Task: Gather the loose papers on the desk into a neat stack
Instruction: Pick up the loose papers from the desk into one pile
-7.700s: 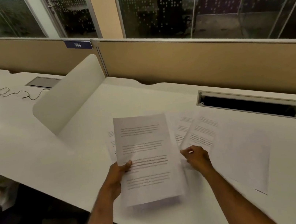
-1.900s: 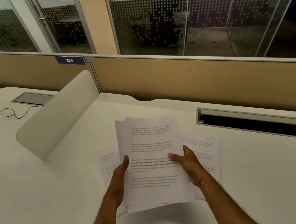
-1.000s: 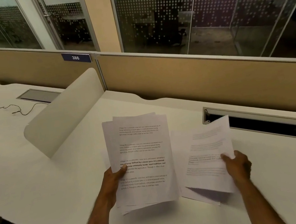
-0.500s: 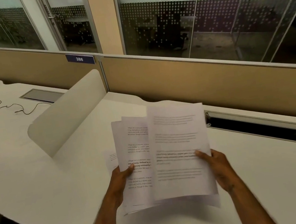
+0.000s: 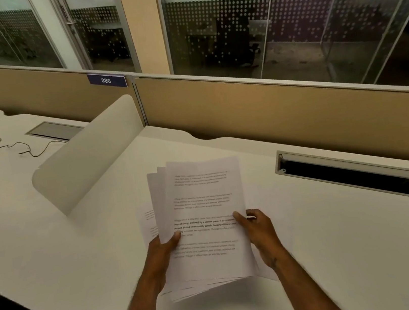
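A bundle of printed white papers [image 5: 200, 208] is held up above the white desk [image 5: 345, 253], its sheets fanned slightly at the top left and bottom edges. My left hand [image 5: 163, 248] grips the bundle's left edge with the thumb on top. My right hand [image 5: 255, 227] holds the right edge, thumb on the front sheet. One loose printed sheet [image 5: 146, 223] lies flat on the desk, peeking out to the left behind the bundle. A corner of paper [image 5: 267, 271] shows under my right wrist.
An open cable slot [image 5: 352, 176] is set into the desk at the right. A white curved divider [image 5: 87, 156] stands to the left; beyond it lies a thin cable [image 5: 19, 149]. A tan partition [image 5: 270, 107] closes the back.
My right hand lifted a sheet from the desk at the right and laid it on top of the bundle in my left hand; both hands now hold the merged bundle.
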### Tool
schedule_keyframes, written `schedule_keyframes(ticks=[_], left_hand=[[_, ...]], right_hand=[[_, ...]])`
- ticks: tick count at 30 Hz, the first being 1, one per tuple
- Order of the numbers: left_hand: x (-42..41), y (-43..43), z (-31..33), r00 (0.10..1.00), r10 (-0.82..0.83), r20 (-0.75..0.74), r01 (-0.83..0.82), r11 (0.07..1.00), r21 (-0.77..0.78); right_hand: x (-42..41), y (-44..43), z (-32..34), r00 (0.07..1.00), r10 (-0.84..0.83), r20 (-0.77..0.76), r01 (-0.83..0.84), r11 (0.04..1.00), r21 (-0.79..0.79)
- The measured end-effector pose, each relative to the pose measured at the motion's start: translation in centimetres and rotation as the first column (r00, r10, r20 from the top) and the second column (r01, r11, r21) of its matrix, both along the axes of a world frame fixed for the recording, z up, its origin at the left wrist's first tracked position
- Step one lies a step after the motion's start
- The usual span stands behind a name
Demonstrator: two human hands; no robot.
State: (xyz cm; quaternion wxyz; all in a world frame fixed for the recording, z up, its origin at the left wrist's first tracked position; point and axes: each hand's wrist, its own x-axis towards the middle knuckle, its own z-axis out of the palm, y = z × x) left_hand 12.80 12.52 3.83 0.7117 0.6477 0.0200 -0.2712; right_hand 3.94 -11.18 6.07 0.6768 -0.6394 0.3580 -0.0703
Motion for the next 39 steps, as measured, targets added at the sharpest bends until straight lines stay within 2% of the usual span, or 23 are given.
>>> schedule_keyframes(ticks=[2,4,6,8,10,13,17,19,22,25,28,29,30,32,33,34,36,39], left_hand=[[0.1,0.8,0.1,1.0,0.016,0.004,-0.016,1.0,0.007],[0.2,1.8,0.2,0.999,0.052,0.002,-0.052,0.999,0.007],[0.3,2.8,0.3,0.995,0.1,0.006,-0.1,0.995,0.015],[0.2,3.6,0.4,0.988,0.151,0.009,-0.151,0.988,0.028],[0.1,4.2,0.5,0.982,0.191,-0.001,-0.19,0.981,0.031],[-0.2,5.1,0.8,0.979,0.204,-0.013,-0.203,0.978,0.04],[0.6,6.4,1.1,0.981,0.192,-0.005,-0.192,0.98,0.051],[1.4,7.1,1.4,0.984,0.176,0.004,-0.176,0.983,0.047],[3.2,8.5,1.8,0.989,0.145,0.018,-0.146,0.989,0.038],[4.9,9.3,2.0,0.992,0.117,0.039,-0.118,0.993,0.026],[5.8,9.3,2.1,0.996,0.081,0.036,-0.081,0.997,0.008],[6.0,9.3,2.1,0.997,0.07,0.033,-0.07,0.998,0.003],[6.1,9.2,2.1,0.998,0.062,0.03,-0.062,0.998,0.0],[6.2,9.2,2.0,0.998,0.05,0.025,-0.05,0.999,-0.007],[6.1,9.1,2.0,0.999,0.043,0.023,-0.043,0.999,-0.011],[6.1,9.1,2.0,0.999,0.039,0.023,-0.039,0.999,-0.011],[6.2,9.1,1.7,0.999,0.042,0.02,-0.042,0.999,-0.01],[6.2,9.4,1.1,0.999,0.038,0.014,-0.038,0.999,-0.012]], right_hand=[[-1.2,-1.7,-0.7,0.983,-0.097,-0.158,0.061,0.974,-0.219],[-3.4,-3.2,-2.2,0.896,-0.189,-0.401,-0.013,0.893,-0.45],[-5.5,-3.6,-4.0,0.765,-0.199,-0.612,-0.196,0.834,-0.516],[-6.5,-3.3,-5.5,0.704,-0.198,-0.682,-0.269,0.815,-0.514],[-6.5,-3.0,-6.1,0.707,-0.202,-0.677,-0.225,0.844,-0.487],[-5.7,-3.3,-6.0,0.725,-0.247,-0.643,-0.019,0.926,-0.377],[-5.4,-4.2,-6.0,0.666,-0.297,-0.684,0.115,0.947,-0.3],[-5.3,-4.4,-5.7,0.689,-0.334,-0.643,0.203,0.941,-0.271],[-5.3,-4.4,-2.9,0.789,-0.45,-0.419,0.332,0.885,-0.326],[-4.8,-3.9,1.5,0.792,-0.595,-0.135,0.422,0.693,-0.584],[-4.1,-3.0,4.6,0.835,-0.543,0.087,0.346,0.396,-0.851],[-4.0,-2.5,5.0,0.856,-0.505,0.109,0.32,0.353,-0.879],[-3.9,-2.0,5.0,0.871,-0.483,0.088,0.293,0.368,-0.883],[-3.7,-0.8,4.2,0.88,-0.474,0.0,0.262,0.486,-0.834],[-3.7,-0.1,3.3,0.882,-0.469,-0.044,0.233,0.516,-0.824],[-3.6,0.8,2.5,0.889,-0.45,-0.087,0.18,0.516,-0.837],[-3.8,2.9,0.5,0.91,-0.361,-0.202,-0.015,0.459,-0.888],[-4.2,5.0,-2.5,0.877,-0.256,-0.407,-0.261,0.457,-0.85]])
